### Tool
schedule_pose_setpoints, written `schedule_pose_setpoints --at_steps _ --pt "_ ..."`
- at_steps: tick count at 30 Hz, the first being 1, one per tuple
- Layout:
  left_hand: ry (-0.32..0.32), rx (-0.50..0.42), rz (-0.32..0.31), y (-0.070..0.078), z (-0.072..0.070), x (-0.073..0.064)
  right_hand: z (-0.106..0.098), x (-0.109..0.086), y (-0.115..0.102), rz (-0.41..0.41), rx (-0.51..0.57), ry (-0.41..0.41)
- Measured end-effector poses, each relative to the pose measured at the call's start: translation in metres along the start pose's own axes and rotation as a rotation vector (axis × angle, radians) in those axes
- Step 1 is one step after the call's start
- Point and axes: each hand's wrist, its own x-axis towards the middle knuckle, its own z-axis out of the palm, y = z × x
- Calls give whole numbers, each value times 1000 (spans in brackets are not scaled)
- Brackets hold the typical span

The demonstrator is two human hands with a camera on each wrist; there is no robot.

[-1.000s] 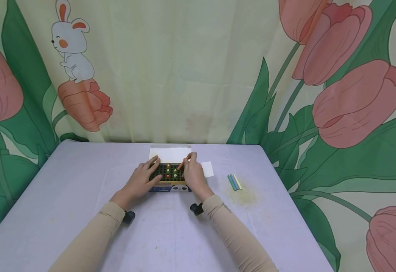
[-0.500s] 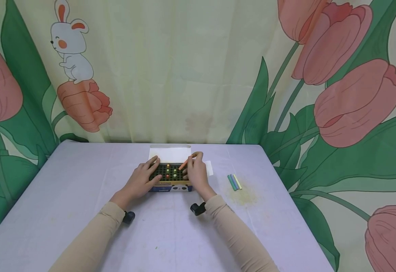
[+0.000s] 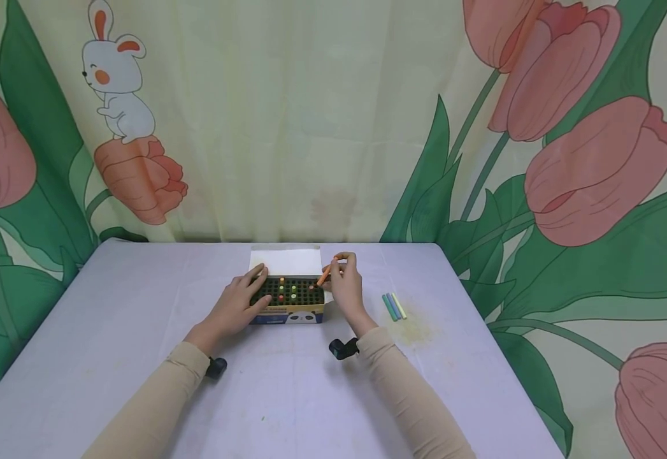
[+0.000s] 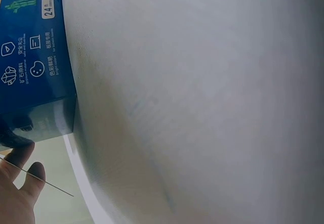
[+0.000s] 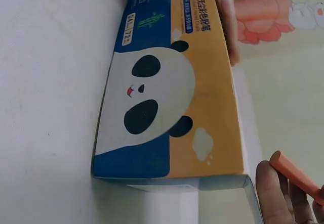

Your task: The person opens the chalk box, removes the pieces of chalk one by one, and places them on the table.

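Box [image 3: 272, 317] sits on the white-covered bench [image 3: 132, 331], lid [image 3: 286, 261] open and spread out behind it. Dark grid [image 3: 301, 282] of holes in its top; a few coloured chalk ends show in the holes, including a red one [image 3: 281, 298] toward the front and an orange one [image 3: 281, 280] toward the back. Most other holes look dark.

Left hand [image 3: 232, 306]: at the left end of the box, fingers spread and relaxed, resting along the rear and left part of the top, thumb over the front part. Nothing pinched in it.

Right hand [image 3: 347, 287]: beside the right end of the box, pinching an orange chalk [image 3: 324, 275]. The stick is tilted, lower end toward the back right corner of the box; cannot tell whether that end touches.

Three loose sticks, a green chalk [image 3: 390, 308], a blue chalk [image 3: 395, 306] and a yellow chalk [image 3: 400, 306], lie side by side, well to the right of the box. Yellowish powder [image 3: 416, 331] marks the cloth around them.

Right wrist view: box front is blue and orange, with a panda [image 5: 167, 90] printed on it. Tulip-and-rabbit curtain [image 3: 310, 127] hangs behind the box.
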Motion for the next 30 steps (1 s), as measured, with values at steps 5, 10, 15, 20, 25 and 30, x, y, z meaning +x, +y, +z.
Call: schedule_pose_setpoints --at_steps 5,10,15,20,25,30 --pt "-2 -7 2 1 0 0 -8 2 3 -4 20 38" --pt "6 -4 3 1 -1 -1 -19 5 4 7 22 76" --pt "7 2 4 2 -2 -1 -34 10 9 24 27 105" --pt "6 -1 4 3 -2 -1 -51 13 15 39 23 137" --pt "3 3 3 2 -2 0 -69 14 21 74 -25 164" --pt "2 -2 4 2 -2 0 -84 16 33 95 -88 185"
